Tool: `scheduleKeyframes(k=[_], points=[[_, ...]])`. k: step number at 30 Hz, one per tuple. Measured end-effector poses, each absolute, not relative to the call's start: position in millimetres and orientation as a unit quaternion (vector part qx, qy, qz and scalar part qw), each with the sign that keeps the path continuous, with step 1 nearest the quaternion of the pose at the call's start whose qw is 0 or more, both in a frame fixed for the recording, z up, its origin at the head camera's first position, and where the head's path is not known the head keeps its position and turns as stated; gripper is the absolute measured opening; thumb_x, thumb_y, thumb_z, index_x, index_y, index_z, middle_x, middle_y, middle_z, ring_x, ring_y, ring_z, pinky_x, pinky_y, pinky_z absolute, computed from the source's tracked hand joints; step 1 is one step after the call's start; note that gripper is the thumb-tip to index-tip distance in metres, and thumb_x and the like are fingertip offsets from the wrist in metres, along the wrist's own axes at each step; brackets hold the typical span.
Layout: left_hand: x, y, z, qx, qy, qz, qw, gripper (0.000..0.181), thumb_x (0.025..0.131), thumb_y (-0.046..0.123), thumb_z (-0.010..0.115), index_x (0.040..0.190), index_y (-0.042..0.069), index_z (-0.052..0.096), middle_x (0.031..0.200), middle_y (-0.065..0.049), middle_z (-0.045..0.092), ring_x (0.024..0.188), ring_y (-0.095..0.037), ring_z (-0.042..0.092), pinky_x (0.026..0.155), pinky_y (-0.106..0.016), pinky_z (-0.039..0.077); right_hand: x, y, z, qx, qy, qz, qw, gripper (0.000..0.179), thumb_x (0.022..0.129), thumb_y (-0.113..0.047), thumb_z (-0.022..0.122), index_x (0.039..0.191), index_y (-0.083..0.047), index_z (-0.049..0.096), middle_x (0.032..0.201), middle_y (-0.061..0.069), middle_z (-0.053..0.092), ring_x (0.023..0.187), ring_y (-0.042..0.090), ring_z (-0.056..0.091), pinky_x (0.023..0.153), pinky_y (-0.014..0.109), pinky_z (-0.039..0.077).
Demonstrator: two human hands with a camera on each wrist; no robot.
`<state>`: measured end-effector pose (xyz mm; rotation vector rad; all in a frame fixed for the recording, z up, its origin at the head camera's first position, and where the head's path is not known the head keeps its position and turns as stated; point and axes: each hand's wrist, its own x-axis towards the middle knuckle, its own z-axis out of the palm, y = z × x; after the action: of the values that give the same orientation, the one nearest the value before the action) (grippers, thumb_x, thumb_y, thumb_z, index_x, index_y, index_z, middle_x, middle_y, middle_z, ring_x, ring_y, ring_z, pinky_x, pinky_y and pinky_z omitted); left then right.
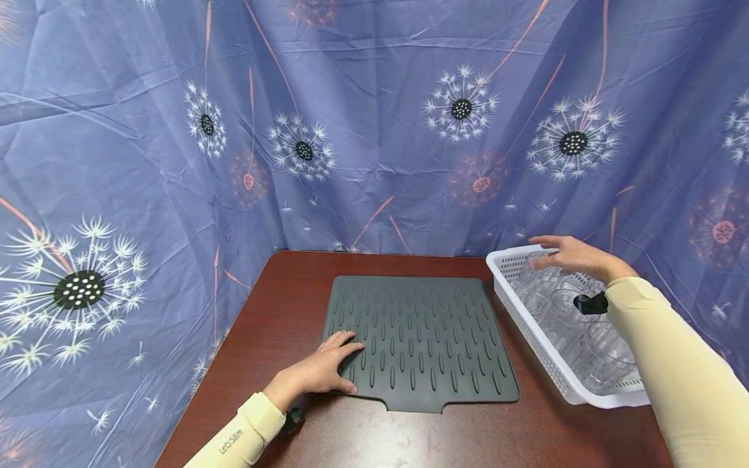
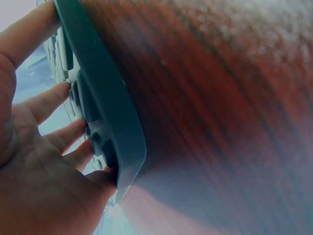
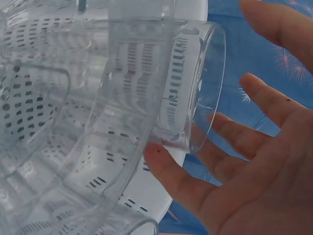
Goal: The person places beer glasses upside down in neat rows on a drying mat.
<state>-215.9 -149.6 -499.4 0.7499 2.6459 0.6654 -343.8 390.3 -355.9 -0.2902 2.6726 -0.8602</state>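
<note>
My left hand rests on the front left corner of a dark grey ridged drying mat, its fingers spread. In the left wrist view the fingertips meet the mat's ridged face near its edge. Over the far end of a white basket is my right hand, fingers spread and thumb apart. Clear drinking glasses fill the basket. The right wrist view shows the rim of one glass between the thumb and the fingers, with fingertips right at it and no grip closed round it.
The white perforated plastic basket stands at the right of the brown wooden table. Several clear glasses lie in it, close together. A blue curtain with dandelion prints hangs behind the table and along its left side.
</note>
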Motion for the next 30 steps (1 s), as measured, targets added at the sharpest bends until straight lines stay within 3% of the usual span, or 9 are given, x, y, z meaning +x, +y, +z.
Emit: scheduleKeyframes(k=[4,7,13,21,30], points=[[-215.9,-149.4,-499.5,0.265,0.926,0.226,0.148,0.083,0.080,0.034,0.086,0.150,0.014,0.047,0.163,-0.014,0.026,0.153,-0.038,0.019,0.114,-0.061,0.032,-344.4,391.8,-357.9,-0.094,0.939,-0.283,0.172,0.083,0.094,-0.036,0.070,0.157,-0.001,0.028,0.155,0.040,0.021,0.132,0.056,0.042,0.083,0.051,0.055],[-215.8,-149.3,-500.2,0.267,0.927,0.224,0.143,0.083,0.079,0.034,0.087,0.150,0.014,0.048,0.163,-0.014,0.028,0.152,-0.038,0.021,0.114,-0.061,0.032,-344.5,391.7,-358.5,-0.094,0.942,-0.269,0.179,0.085,0.093,-0.036,0.072,0.156,-0.001,0.028,0.154,0.041,0.021,0.134,0.059,0.037,0.086,0.054,0.055],[-215.3,-149.4,-498.6,0.264,0.926,0.228,0.147,0.082,0.080,0.033,0.086,0.150,0.014,0.048,0.163,-0.014,0.027,0.153,-0.038,0.020,0.113,-0.061,0.032,-343.8,390.0,-360.1,-0.116,0.942,-0.258,0.179,0.083,0.090,-0.029,0.074,0.154,0.003,0.031,0.150,0.043,0.027,0.130,0.061,0.041,0.085,0.057,0.055],[-213.3,-151.0,-499.0,0.260,0.924,0.233,0.159,0.082,0.081,0.034,0.085,0.152,0.015,0.046,0.164,-0.014,0.024,0.154,-0.039,0.017,0.114,-0.062,0.032,-348.2,389.6,-367.5,-0.132,0.948,-0.245,0.152,0.080,0.087,-0.022,0.077,0.150,0.006,0.036,0.143,0.047,0.035,0.117,0.053,0.056,0.077,0.050,0.057],[-213.6,-150.7,-497.5,0.266,0.924,0.225,0.159,0.083,0.082,0.037,0.084,0.152,0.016,0.045,0.165,-0.013,0.024,0.154,-0.038,0.016,0.114,-0.061,0.032,-348.0,389.2,-368.8,-0.124,0.952,-0.241,0.142,0.078,0.087,-0.024,0.076,0.149,0.005,0.039,0.142,0.045,0.040,0.117,0.051,0.057,0.074,0.044,0.057]])
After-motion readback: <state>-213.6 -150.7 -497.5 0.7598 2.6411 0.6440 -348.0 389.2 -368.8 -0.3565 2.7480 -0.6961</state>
